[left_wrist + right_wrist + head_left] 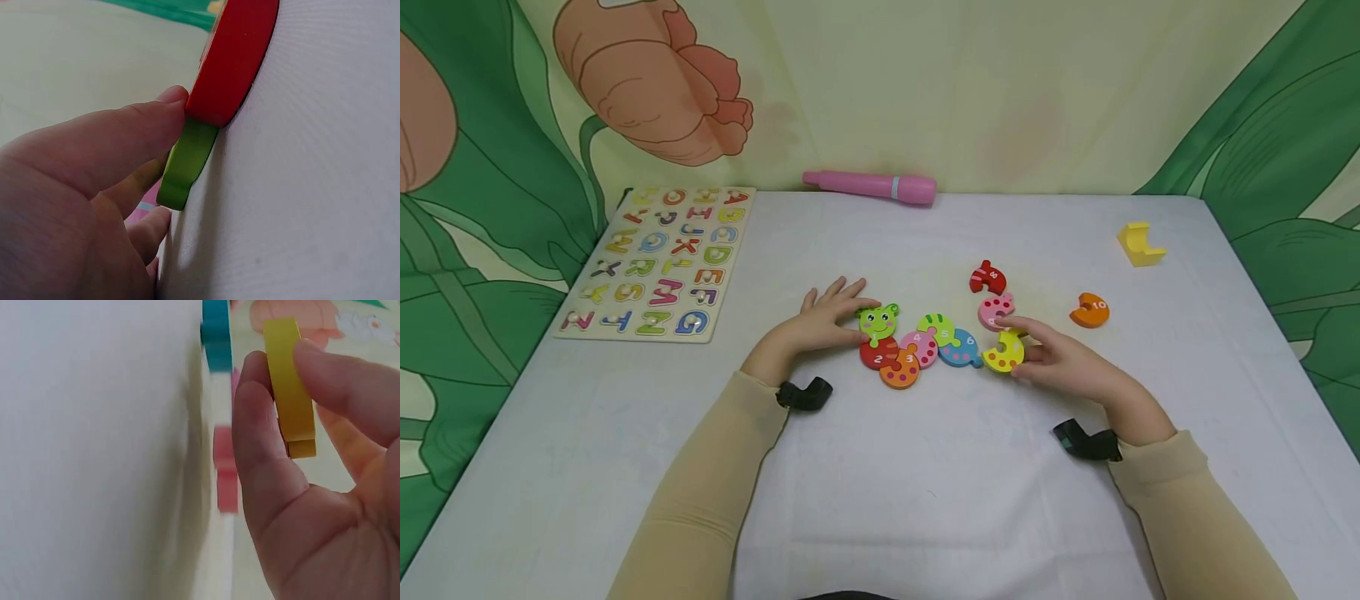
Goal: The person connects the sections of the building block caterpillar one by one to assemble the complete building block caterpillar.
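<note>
A row of wooden number puzzle pieces forms a caterpillar: a green smiling head piece (878, 323), then red 2 (876, 353), orange 3 (900, 372), pink 4 (919, 348), green 5 (937, 328) and a blue piece (959, 348). My left hand (820, 323) holds the head piece at its left side, thumb and index finger on its edges, other fingers spread. Pinched between the thumb and fingers of my right hand (1070, 360) is a yellow dotted piece (289, 381), raised off the table right beside the blue one.
Behind the yellow piece lie a pink dotted piece (992, 312) and red 8 (988, 277). Orange 10 (1090, 310) is farther right, with a yellow block (1141, 245) beyond. A letter board (658, 265) lies back left; a pink pen-like stick (872, 186) rests at the back edge.
</note>
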Demonstrator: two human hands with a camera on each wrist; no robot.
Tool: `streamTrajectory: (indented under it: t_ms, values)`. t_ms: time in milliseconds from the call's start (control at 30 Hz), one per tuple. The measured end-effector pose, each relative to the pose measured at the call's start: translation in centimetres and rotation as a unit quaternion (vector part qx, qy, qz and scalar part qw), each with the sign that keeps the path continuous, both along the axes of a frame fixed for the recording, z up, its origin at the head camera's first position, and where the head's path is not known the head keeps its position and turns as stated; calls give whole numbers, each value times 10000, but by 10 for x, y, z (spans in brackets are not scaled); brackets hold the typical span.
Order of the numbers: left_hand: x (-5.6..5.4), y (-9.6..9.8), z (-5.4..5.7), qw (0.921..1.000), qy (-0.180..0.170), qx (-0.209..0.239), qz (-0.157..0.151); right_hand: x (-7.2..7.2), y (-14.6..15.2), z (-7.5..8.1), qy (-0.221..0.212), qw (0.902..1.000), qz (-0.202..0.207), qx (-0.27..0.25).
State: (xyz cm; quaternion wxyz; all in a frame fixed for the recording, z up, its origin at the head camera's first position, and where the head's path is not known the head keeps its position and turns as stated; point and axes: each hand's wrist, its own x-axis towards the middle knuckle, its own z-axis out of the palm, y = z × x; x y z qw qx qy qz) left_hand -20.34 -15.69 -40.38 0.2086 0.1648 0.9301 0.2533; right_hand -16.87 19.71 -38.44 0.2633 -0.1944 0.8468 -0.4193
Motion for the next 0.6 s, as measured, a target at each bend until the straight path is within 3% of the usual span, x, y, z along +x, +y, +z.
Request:
streamTrajectory:
  t_ms: [300,600]
  values:
    - [0,0,1,10000,6,16,25,4,-16,-6,114,9999,126,-24]
    - [1,1,1,10000,6,31,9,7,-22,-7,590,9981,98,121]
